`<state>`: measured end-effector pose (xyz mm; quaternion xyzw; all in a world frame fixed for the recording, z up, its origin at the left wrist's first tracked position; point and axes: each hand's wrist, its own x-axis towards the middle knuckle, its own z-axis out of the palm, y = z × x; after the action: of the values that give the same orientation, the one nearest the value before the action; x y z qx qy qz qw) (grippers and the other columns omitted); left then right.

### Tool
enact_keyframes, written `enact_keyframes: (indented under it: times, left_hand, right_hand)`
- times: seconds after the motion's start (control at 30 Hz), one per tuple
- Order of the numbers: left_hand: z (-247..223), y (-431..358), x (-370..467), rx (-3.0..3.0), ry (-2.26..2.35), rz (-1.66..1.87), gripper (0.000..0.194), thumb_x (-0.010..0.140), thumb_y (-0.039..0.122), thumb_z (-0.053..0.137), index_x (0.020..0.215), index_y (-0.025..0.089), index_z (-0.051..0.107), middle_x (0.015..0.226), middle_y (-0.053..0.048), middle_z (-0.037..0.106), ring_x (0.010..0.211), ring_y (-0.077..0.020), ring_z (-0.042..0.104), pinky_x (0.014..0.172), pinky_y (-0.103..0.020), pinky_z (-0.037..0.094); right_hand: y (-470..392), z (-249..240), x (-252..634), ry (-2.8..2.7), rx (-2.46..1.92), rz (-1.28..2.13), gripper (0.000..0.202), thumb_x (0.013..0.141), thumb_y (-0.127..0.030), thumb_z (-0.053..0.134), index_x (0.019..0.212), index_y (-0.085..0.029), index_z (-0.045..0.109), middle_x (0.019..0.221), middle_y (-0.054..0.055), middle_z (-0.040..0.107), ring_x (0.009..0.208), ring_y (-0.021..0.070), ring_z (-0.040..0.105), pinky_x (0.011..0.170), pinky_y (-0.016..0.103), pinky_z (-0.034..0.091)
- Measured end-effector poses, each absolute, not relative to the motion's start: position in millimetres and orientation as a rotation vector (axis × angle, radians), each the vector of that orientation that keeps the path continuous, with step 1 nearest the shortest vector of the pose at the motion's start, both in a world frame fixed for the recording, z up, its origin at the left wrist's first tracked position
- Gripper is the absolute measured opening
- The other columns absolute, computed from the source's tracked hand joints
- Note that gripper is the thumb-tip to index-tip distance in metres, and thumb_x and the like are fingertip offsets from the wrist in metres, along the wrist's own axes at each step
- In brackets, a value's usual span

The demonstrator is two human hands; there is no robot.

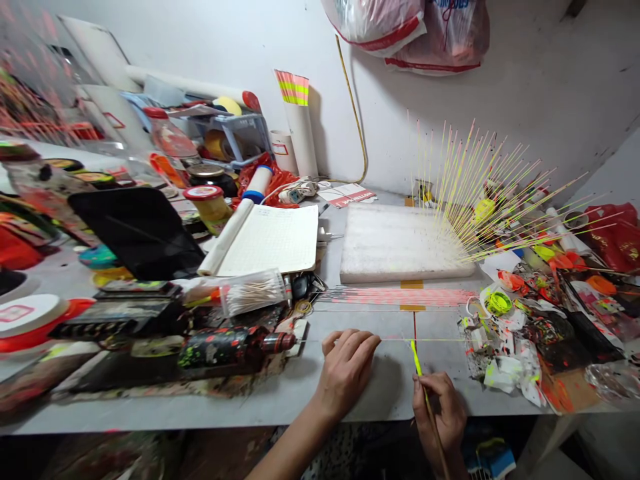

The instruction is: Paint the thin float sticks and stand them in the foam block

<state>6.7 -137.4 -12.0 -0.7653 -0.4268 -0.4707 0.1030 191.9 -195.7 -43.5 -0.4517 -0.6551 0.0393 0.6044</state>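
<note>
My left hand [350, 363] is closed around a thin rod [390, 339] that lies level above the table; its fingertips are bent down over it. The rod's left end runs to the red tip of a paint-spotted black motor tool [225, 348]. In my right hand [443, 407] is a slim brush [425, 393], held upright with its bright yellow tip touching or very near the rod, to the right of my left hand. The rod's right part looks yellow-green. Behind it, a row of pink-and-grey sticks [390, 295] lies along the table.
A white foam block [400, 240] bears many upright and slanting yellow-pink sticks. An open notebook [275, 237], a container of cotton swabs [254, 293] and jars stand left. Paint-stained scraps [510, 340] crowd the right. The table's front edge [225, 427] is near me.
</note>
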Motion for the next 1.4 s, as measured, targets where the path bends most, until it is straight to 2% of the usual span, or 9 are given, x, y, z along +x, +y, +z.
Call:
enact_keyframes:
  times: [0.23, 0.47, 0.73, 1.1, 1.4]
  left_hand:
    - [-9, -139, -20, -2.226, -1.299, -1.318, 0.020, 0.094, 0.007, 0.050, 0.099, 0.022, 0.062, 0.087, 0.001, 0.073, 0.079, -0.0135, 0.066, 0.083, -0.033, 0.036]
    - [-10, -142, -34, -2.183, -1.340, -1.277, 0.018, 0.093, 0.011, 0.052, 0.099, 0.023, 0.064, 0.088, 0.001, 0.075, 0.082, -0.0154, 0.067, 0.085, -0.036, 0.034]
    - [-10, -143, -29, -2.174, -1.335, -1.315, 0.020, 0.094, 0.009, 0.050, 0.099, 0.023, 0.063, 0.088, 0.002, 0.075, 0.081, -0.0135, 0.067, 0.087, -0.036, 0.033]
    - [-11, -143, -29, -2.173, -1.321, -1.328, 0.018, 0.098, 0.011, 0.048, 0.100, 0.022, 0.062, 0.087, 0.001, 0.074, 0.081, -0.0141, 0.066, 0.088, -0.036, 0.033]
    - [-13, -142, -28, -2.153, -1.313, -1.365, 0.020, 0.098, 0.010, 0.047, 0.100, 0.021, 0.062, 0.086, 0.001, 0.073, 0.081, -0.0139, 0.066, 0.087, -0.035, 0.033]
  right_hand:
    - [-197, -42, 177, -1.563, -0.959, 0.133, 0.021, 0.091, -0.004, 0.059, 0.101, -0.022, 0.063, 0.080, 0.001, 0.070, 0.069, 0.0146, 0.064, 0.063, 0.026, 0.054]
    - [-192, -31, 163, -1.605, -0.996, 0.092, 0.016, 0.093, -0.008, 0.058, 0.100, -0.021, 0.064, 0.077, 0.001, 0.068, 0.063, 0.0127, 0.060, 0.055, 0.023, 0.050]
    - [-188, -25, 161, -1.626, -1.023, 0.052, 0.013, 0.096, -0.011, 0.058, 0.098, -0.022, 0.064, 0.078, 0.000, 0.069, 0.063, 0.0120, 0.062, 0.056, 0.021, 0.051]
    - [-194, -45, 171, -1.563, -1.110, 0.136, 0.009, 0.097, -0.015, 0.059, 0.099, -0.022, 0.064, 0.081, 0.001, 0.067, 0.069, 0.0127, 0.066, 0.062, 0.021, 0.054]
    - [-196, -42, 161, -1.613, -0.977, 0.155, 0.017, 0.094, -0.008, 0.058, 0.101, -0.022, 0.063, 0.082, 0.002, 0.070, 0.071, 0.0141, 0.065, 0.063, 0.024, 0.055]
